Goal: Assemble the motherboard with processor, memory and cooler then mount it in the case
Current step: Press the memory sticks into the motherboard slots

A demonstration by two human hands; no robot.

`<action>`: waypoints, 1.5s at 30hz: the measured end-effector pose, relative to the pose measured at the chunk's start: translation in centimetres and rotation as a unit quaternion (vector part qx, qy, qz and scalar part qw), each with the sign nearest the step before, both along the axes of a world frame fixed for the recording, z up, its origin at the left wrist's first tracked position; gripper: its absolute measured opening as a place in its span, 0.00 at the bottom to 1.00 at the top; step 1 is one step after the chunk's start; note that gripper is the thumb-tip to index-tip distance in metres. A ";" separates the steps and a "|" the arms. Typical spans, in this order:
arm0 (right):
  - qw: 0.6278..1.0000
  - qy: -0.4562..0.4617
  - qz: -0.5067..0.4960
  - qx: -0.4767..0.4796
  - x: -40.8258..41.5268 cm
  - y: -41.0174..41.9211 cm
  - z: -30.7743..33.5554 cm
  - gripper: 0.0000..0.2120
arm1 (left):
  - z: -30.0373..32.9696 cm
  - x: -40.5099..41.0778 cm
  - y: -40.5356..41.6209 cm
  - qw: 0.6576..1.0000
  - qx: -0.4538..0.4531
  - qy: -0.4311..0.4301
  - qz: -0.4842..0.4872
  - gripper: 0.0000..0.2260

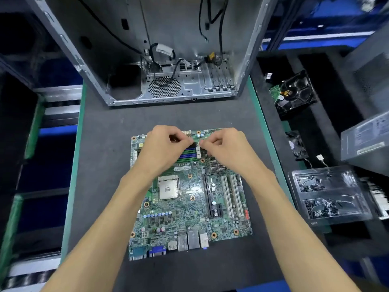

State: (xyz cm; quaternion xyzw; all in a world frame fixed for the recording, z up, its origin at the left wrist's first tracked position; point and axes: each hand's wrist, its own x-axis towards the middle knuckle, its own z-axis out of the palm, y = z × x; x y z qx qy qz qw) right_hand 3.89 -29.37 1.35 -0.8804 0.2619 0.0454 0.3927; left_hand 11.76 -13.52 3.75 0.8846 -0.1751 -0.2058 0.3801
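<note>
Left hand [163, 144] and right hand [226, 147], fingers curled, pinch at memory slots [188, 153] on motherboard [189, 207]

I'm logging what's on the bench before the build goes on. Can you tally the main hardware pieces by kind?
Motherboard: 1
Processor seated on the board: 1
Computer case: 1
Hard drive: 1
Power supply: 1
Clear screw tray: 1
Total: 6

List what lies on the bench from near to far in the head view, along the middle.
Rear port connectors → processor → memory slots, where both hands meet → bare mat → open case.
</note>
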 end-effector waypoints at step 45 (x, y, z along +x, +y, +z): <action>0.982 0.005 -0.047 0.182 0.6 1.1 0.0 0.19 | -0.2 0.1 -0.5 1.000 0.007 0.012 -0.020 0.10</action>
